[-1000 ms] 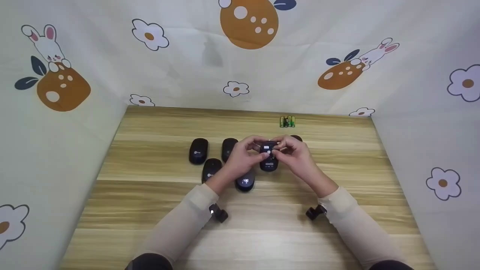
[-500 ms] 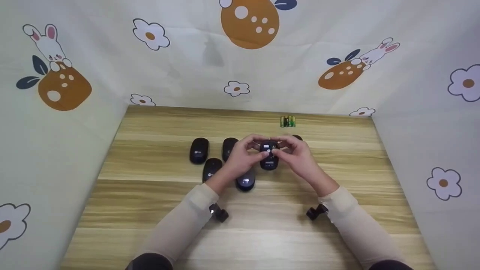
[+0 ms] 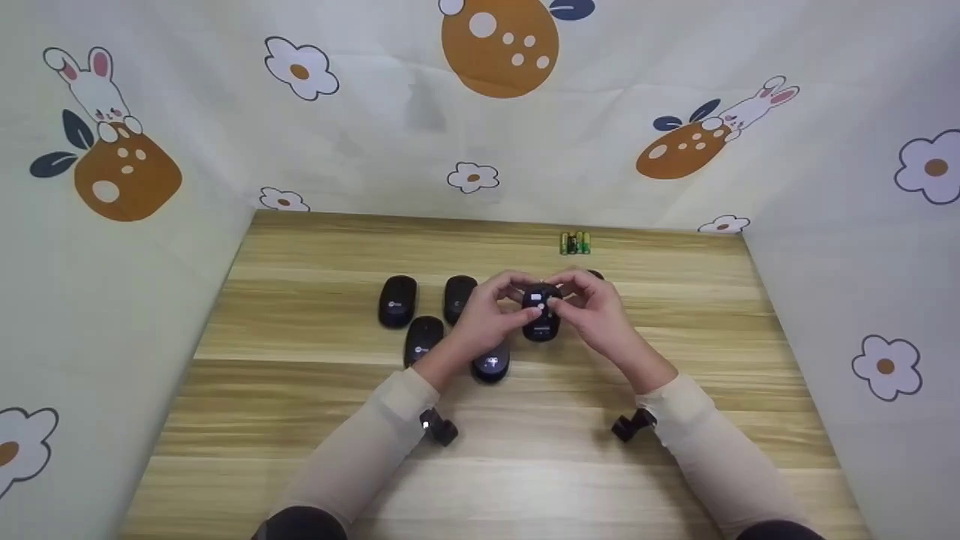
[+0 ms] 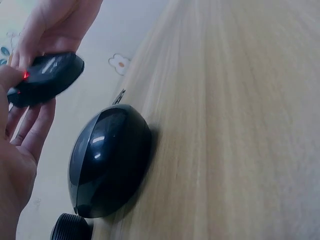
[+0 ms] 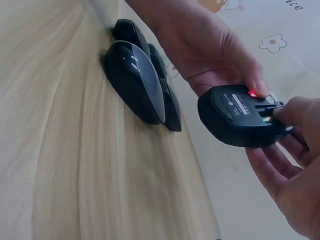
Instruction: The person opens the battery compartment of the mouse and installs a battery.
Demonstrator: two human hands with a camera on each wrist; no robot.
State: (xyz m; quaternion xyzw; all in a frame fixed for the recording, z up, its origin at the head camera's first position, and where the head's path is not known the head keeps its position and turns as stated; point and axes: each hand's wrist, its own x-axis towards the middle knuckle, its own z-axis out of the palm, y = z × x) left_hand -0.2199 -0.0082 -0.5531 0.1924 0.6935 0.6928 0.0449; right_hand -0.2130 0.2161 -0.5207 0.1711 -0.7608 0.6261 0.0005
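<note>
Both hands hold a black computer mouse up off the table, its underside facing the head camera. My left hand grips its left side, thumb across the underside beside a glowing red light. On the other side my right hand grips the mouse, its thumb pressing into the uncovered battery slot. A bit of a green-and-gold battery shows in that slot under the thumb. In the left wrist view the underside of the held mouse is tilted, and the fingers wrap beneath it.
Several other mice lie on the wooden table: one at far left, one beside it, one nearer and a shiny one by the left wrist. Another is mostly hidden behind my right hand. Several batteries lie together farther back.
The held mouse has shifted slightly to the right and its tilt has changed a little. My right thumb has moved slightly over the battery slot. The other mice and batteries stay put.
</note>
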